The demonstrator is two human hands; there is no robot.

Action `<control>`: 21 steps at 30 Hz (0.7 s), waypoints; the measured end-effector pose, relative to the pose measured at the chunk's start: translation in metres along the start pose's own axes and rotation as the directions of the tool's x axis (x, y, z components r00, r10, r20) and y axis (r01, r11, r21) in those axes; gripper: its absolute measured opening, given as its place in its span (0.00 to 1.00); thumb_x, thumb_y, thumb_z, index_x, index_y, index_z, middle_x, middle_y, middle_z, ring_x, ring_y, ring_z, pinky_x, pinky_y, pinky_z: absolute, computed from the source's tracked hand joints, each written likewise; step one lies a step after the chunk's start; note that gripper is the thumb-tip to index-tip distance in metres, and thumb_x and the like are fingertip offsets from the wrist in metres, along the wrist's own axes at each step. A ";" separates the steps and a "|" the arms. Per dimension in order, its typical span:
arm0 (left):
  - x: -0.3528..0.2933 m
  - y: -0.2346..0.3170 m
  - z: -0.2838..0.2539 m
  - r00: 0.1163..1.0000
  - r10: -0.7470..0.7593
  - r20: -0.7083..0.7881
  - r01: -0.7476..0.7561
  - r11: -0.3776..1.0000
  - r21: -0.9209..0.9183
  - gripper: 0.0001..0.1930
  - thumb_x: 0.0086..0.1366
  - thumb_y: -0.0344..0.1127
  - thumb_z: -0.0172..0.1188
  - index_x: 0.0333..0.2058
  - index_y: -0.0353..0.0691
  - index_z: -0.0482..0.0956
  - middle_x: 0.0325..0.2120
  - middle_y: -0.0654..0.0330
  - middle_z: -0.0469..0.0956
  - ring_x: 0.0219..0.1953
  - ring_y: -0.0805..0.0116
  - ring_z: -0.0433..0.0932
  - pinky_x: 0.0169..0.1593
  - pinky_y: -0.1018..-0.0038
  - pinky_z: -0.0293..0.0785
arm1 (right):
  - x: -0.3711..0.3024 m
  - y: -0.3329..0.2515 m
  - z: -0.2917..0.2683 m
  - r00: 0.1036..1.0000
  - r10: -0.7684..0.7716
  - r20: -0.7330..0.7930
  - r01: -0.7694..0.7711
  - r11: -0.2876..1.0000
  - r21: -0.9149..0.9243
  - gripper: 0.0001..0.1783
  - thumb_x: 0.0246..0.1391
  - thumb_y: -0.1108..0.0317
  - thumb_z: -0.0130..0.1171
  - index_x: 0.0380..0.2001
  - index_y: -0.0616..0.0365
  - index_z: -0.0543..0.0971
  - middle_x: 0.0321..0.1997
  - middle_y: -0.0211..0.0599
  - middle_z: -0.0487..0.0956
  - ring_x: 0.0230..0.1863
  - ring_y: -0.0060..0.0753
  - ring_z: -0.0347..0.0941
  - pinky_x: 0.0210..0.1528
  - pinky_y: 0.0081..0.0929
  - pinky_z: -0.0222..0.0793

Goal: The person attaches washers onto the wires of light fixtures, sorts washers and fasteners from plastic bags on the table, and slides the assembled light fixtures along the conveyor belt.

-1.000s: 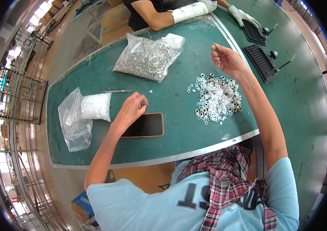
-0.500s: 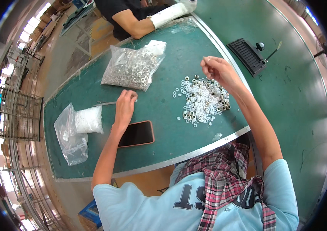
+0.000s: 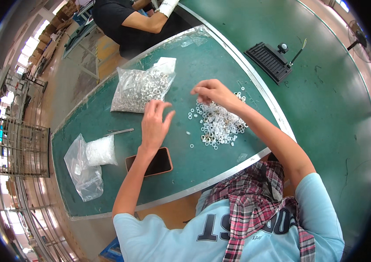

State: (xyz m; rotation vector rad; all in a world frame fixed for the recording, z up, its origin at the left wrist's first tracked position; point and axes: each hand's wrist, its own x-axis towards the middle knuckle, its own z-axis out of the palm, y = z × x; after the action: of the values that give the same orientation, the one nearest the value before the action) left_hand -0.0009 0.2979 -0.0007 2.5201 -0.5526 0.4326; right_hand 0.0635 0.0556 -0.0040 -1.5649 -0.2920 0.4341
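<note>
Leftmost on the green worktable (image 3: 89, 118), a crumpled clear plastic bag (image 3: 90, 185) lies just beside a small packet of white plastic pieces (image 3: 101, 151), partly overlapping it. Next comes a slim metal tool (image 3: 123, 131), perhaps tweezers, its long axis nearly level, pointing from the packet toward the left hand (image 3: 153, 124). Below that hand, a smartphone (image 3: 161, 162) in an orange-edged case lies partly hidden under the left forearm, its length tilted up to the right.

The left hand is loosely spread, thumb apart from the fingers, with nothing visible in it. Its fingertips overlap the lower edge of the large clear bag of metal nuts (image 3: 135, 89); whether they touch it cannot be told. Beyond the table's far edge is a co-worker's forearm in a white sleeve (image 3: 167, 8).

Rightward, a loose white bit (image 3: 188, 132) and a white ring (image 3: 191, 146) lie between the left hand and the loose pile of white rings and metal nuts (image 3: 220, 131). The right hand (image 3: 207, 92) is clearly nearer the pile: it hangs over the pile's far left edge, so most of the pieces lie to its right and toward the body. Its fingers are bent and point left; I cannot tell whether they pinch anything. The pile is roundish, without a clear long axis.

On the adjoining green surface (image 3: 325, 131), a ribbed black fixture (image 3: 266, 61) slants down to the right, well apart from both hands.
</note>
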 end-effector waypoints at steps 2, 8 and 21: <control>0.021 -0.007 0.001 0.984 0.137 -0.114 -0.108 0.966 0.234 0.19 0.52 0.32 0.70 0.43 0.39 0.76 0.41 0.54 0.70 0.48 0.55 0.69 0.49 0.65 0.67 | 0.025 0.006 0.014 1.000 0.025 0.016 -0.025 0.999 -0.028 0.15 0.64 0.62 0.52 0.39 0.65 0.80 0.26 0.30 0.78 0.24 0.18 0.70 0.28 0.17 0.66; 0.058 -0.035 0.019 0.992 0.121 0.024 -0.115 0.844 0.523 0.14 0.53 0.34 0.69 0.38 0.41 0.77 0.38 0.57 0.71 0.43 0.57 0.70 0.46 0.63 0.66 | 0.085 0.031 0.045 0.981 0.192 -0.013 -0.190 0.975 0.115 0.14 0.58 0.70 0.54 0.42 0.72 0.77 0.29 0.42 0.81 0.26 0.31 0.81 0.28 0.26 0.79; 0.089 -0.107 -0.011 0.952 0.146 -0.268 -0.040 0.930 0.365 0.16 0.66 0.43 0.57 0.47 0.39 0.77 0.49 0.55 0.76 0.56 0.54 0.71 0.60 0.56 0.62 | 0.113 0.028 0.060 0.959 0.217 -0.182 -0.185 0.966 0.182 0.16 0.59 0.65 0.57 0.33 0.74 0.77 0.25 0.47 0.81 0.21 0.35 0.81 0.24 0.25 0.80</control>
State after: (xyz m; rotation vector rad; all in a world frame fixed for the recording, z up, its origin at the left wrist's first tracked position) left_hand 0.1237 0.3608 -0.0006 2.7010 -0.5175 1.0044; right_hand 0.1352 0.1585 -0.0430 -1.4688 0.0591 0.4429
